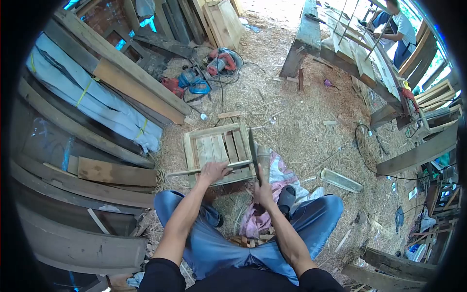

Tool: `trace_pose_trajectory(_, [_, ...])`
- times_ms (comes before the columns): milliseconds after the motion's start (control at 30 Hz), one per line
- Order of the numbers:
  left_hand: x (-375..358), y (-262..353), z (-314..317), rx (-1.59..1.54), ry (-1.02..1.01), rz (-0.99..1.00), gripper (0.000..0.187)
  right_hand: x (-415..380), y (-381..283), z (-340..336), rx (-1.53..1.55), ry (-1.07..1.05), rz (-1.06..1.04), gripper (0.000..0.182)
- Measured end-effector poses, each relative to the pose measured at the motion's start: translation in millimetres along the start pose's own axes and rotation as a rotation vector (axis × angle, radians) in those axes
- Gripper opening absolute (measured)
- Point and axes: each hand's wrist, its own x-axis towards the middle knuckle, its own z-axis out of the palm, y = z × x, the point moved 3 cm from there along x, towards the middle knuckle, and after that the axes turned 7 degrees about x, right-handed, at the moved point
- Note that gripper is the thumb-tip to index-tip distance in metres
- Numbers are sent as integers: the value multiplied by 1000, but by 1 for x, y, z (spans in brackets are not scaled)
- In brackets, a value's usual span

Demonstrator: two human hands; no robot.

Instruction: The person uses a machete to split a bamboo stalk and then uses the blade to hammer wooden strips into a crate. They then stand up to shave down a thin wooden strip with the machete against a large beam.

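Note:
My left hand is closed round a thin wooden strip, which lies across a small wooden frame with slats in front of my knees. In my right hand is a machete, its long dark blade pointing up and away from me. The blade crosses the right end of the strip in this view, at the right side of the frame. Below my right hand a pink and white cloth is spread on the ground.
Power tools with cables lie ahead on the left. Stacked planks and a wrapped bundle line the left side. A long workbench stands ahead right, with a person beside it. Wood shavings cover the floor.

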Motion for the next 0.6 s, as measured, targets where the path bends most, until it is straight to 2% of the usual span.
trace_pose_trajectory(33, [0, -3, 2, -12, -12, 41, 35, 3, 5, -5, 313, -98, 269, 71])
trace_pose_trajectory(67, [8, -5, 2, -19, -12, 84, 34, 6, 0, -11, 313, -89, 255, 71])
trace_pose_trajectory(133, [14, -2, -3, 21, -43, 70, 34, 12, -17, -19, 298, -25, 28, 65])
trace_pose_trajectory(167, [13, 0, -1, 13, -50, 31, 33, 17, -22, -22, 177, 42, -65, 67])
trace_pose_trajectory(233, [10, 7, -3, -22, -49, -4, 33, 12, -112, -46, 99, 263, -427, 64])
trace_pose_trajectory(267, [5, 10, 1, -35, -68, -14, 33, 9, -145, -58, 197, 249, -239, 62])
trace_pose_trajectory(333, [8, 8, 2, 9, -47, -10, 35, 14, -173, -65, 255, 407, -419, 60])
trace_pose_trajectory(367, [7, 8, 3, 22, -13, -4, 35, 13, -164, -60, 259, 404, -409, 60])
trace_pose_trajectory(433, [9, 8, -3, 15, -21, 5, 35, 7, -130, -46, 84, 439, -524, 62])
trace_pose_trajectory(467, [8, 10, -5, 4, -17, 9, 35, -1, -87, -29, 81, 435, -524, 62])
trace_pose_trajectory(500, [6, 14, -4, 1, -10, 10, 35, -10, -29, -4, -154, 321, -479, 62])
trace_pose_trajectory(533, [7, 15, -2, 9, -25, 14, 35, -5, -1, 8, -385, 211, -440, 62])
trace_pose_trajectory(567, [8, 12, -1, 21, -49, 17, 35, -1, -4, 6, -381, 219, -451, 62])
trace_pose_trajectory(600, [12, 5, -2, 32, -46, 15, 35, 2, -4, 6, -313, 157, -359, 63])
